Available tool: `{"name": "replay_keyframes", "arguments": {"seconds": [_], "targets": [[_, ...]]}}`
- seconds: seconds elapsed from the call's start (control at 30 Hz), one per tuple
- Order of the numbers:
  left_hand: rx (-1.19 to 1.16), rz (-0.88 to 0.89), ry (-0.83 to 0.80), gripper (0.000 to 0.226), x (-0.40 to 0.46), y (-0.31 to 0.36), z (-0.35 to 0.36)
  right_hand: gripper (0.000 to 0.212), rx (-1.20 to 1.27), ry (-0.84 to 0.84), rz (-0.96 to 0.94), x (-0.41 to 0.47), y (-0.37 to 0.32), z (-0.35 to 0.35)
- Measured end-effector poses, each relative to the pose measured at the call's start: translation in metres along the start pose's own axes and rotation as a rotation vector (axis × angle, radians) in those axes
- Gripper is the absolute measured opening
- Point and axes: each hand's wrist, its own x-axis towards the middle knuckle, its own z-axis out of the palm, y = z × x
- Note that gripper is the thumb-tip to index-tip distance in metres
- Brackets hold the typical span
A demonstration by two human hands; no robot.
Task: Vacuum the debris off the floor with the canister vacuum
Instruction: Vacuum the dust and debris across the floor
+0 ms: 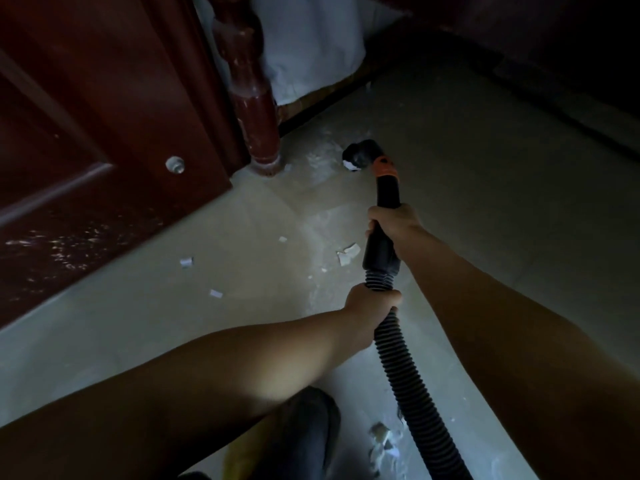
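With both hands wrapped tight, right hand (393,223) on the wand (384,216) and left hand (372,303) on the corrugated hose (408,382), the nozzle (360,155) near the turned wooden leg (254,98) risks clogging on a big paper scrap (348,254).

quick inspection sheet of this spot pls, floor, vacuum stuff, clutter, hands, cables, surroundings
surface: pale floor, dusty near the nozzle
job's things: black nozzle low over the floor by the post; ribbed hose trails back
clutter: white scraps near the wand, small pieces by the door, more debris beside the hose
hands: right hand grips the wand; left hand grips the hose at its cuff
cables: nothing seen
surroundings: red-brown door, turned post, white cloth
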Motion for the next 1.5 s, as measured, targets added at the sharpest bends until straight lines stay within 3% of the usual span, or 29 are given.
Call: {"name": "replay_keyframes", "arguments": {"seconds": [0.17,0.4,0.7,0.9,1.1,1.2,1.37,1.5], "targets": [[0.009,0.059,-0.004,0.009,0.014,0.003,-0.002,0.016,0.122,0.014,0.012,0.009,-0.004,-0.002],[-0.042,0.034,-0.023,0.012,0.03,0.003,-0.011,0.014,0.051,0.01,-0.034,0.021,0.0,0.018],[0.008,0.066,-0.057,0.016,0.037,0.017,-0.01,0.017,0.194,-0.008,-0.004,0.032,-0.009,0.01],[-0.037,0.083,-0.086,0.014,0.04,0.027,-0.018,0.013,0.115,-0.065,0.011,0.035,-0.021,0.02],[-0.118,0.052,-0.167,0.012,0.037,0.023,-0.013,0.009,-0.226,-0.262,-0.022,0.02,-0.037,0.033],[-0.1,0.061,-0.173,0.013,0.041,0.02,-0.011,0.011,-0.204,-0.203,-0.056,0.018,-0.033,0.031],[0.006,0.069,-0.168,0.009,0.046,0.026,-0.007,0.02,0.104,0.041,-0.005,0.032,-0.022,0.001],[0.034,0.047,-0.157,0.008,0.054,0.04,0.003,0.018,0.173,0.178,0.007,0.044,-0.024,-0.016]]}}
